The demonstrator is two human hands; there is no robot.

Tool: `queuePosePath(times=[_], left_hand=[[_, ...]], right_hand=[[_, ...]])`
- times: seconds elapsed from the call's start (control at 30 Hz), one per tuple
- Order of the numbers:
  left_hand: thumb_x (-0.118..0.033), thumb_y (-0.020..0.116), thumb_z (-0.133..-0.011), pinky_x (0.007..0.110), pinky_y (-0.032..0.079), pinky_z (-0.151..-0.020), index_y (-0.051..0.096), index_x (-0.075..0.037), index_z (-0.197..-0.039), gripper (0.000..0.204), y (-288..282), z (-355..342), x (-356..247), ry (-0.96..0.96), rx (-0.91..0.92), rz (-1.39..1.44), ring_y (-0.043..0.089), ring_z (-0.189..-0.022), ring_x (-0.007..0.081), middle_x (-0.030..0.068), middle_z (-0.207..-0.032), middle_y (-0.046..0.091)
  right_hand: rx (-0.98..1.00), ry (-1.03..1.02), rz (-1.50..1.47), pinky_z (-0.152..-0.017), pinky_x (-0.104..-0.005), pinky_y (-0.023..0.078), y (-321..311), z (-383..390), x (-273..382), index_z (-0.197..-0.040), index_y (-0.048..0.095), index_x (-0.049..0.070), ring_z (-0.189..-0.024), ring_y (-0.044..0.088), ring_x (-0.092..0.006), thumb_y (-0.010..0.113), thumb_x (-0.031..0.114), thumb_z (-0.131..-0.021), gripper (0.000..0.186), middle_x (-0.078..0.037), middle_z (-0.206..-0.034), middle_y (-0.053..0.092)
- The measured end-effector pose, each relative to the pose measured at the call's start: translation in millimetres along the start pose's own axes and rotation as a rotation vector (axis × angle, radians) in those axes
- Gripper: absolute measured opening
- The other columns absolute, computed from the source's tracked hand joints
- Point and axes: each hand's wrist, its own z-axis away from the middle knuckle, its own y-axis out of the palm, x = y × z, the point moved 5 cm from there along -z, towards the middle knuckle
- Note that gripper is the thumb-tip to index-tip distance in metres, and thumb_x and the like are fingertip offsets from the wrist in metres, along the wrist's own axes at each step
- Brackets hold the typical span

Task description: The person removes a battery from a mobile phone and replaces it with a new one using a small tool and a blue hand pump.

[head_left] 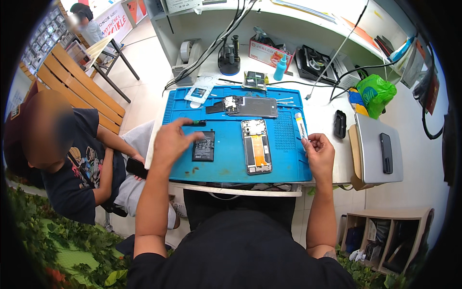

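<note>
My left hand (171, 142) is open over the mat's left side, thumb and index apart, near a small green-and-black tool (196, 123) and a black battery (203, 149). My right hand (315, 151) grips a white tube with a yellow cap (301, 124) at the mat's right edge. An opened phone body (256, 147) with an orange strip lies between my hands on the blue repair mat (288, 164). Above it lie a grey phone panel with exposed parts (255, 108), a small plastic packet (201, 91) and a dark bagged part (255, 79).
A seated person (77, 159) holding a phone is close at my left; another person (89, 29) is farther back. A tool stand (228, 60), blue bottle (280, 70) and cables line the back. At right are a black case (340, 125), green bag (378, 96) and grey laptop (375, 171).
</note>
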Motion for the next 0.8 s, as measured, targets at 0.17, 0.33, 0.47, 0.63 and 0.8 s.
queuePosePath(times=[0.17, 0.33, 0.47, 0.63, 0.8], left_hand=[[-0.016, 0.087, -0.092, 0.042, 0.058, -0.091, 0.082, -0.009, -0.116, 0.026, -6.0, -29.6, 18.2, 0.395, -0.056, -0.089, 0.073, -0.103, 0.0311, 0.0109, -0.110, 0.073], [-0.011, 0.080, -0.096, 0.043, 0.056, -0.098, 0.076, -0.006, -0.110, 0.015, -1.9, -42.4, 22.7, 0.446, -0.080, -0.096, 0.070, -0.110, 0.0334, 0.0116, -0.109, 0.073], [-0.011, 0.079, -0.097, 0.043, 0.056, -0.097, 0.075, -0.007, -0.111, 0.014, -4.6, -61.7, 18.7, 0.523, -0.140, -0.127, 0.068, -0.110, 0.0323, 0.0092, -0.109, 0.074], [-0.010, 0.080, -0.097, 0.042, 0.055, -0.099, 0.077, -0.008, -0.113, 0.016, -1.0, -81.2, 12.0, 0.561, -0.144, -0.213, 0.068, -0.114, 0.0308, 0.0081, -0.112, 0.074], [-0.011, 0.081, -0.096, 0.041, 0.056, -0.101, 0.080, -0.008, -0.114, 0.017, -3.2, -82.5, 15.3, 0.555, -0.164, -0.213, 0.069, -0.117, 0.0307, 0.0080, -0.114, 0.076]], right_hand=[[-0.097, -0.077, 0.178, -0.063, -0.0269, 0.051, 11.1, -1.2, -0.6, -0.108, 0.073, -0.004, -0.067, 0.059, -0.0087, 0.081, 0.005, -0.100, 0.014, -0.002, -0.076, 0.066], [-0.056, -0.182, 0.110, -0.064, -0.0257, 0.051, 20.0, -17.8, 6.0, -0.106, 0.074, -0.006, -0.073, 0.063, -0.0074, 0.078, 0.003, -0.102, 0.010, -0.005, -0.083, 0.074], [-0.027, -0.288, 0.166, -0.068, -0.0294, 0.054, 29.1, -54.0, 22.5, -0.106, 0.074, -0.006, -0.074, 0.067, -0.0111, 0.074, 0.004, -0.104, 0.010, -0.009, -0.084, 0.076], [-0.044, -0.314, 0.241, -0.073, -0.0399, 0.059, 28.0, -113.1, 19.3, -0.107, 0.075, -0.004, -0.075, 0.077, -0.0303, 0.072, 0.005, -0.103, 0.011, -0.020, -0.087, 0.078], [-0.095, -0.353, 0.449, -0.081, -0.0454, 0.060, 20.7, -135.4, 5.6, -0.108, 0.076, -0.002, -0.085, 0.079, -0.0380, 0.071, 0.006, -0.102, 0.011, -0.022, -0.092, 0.080]])
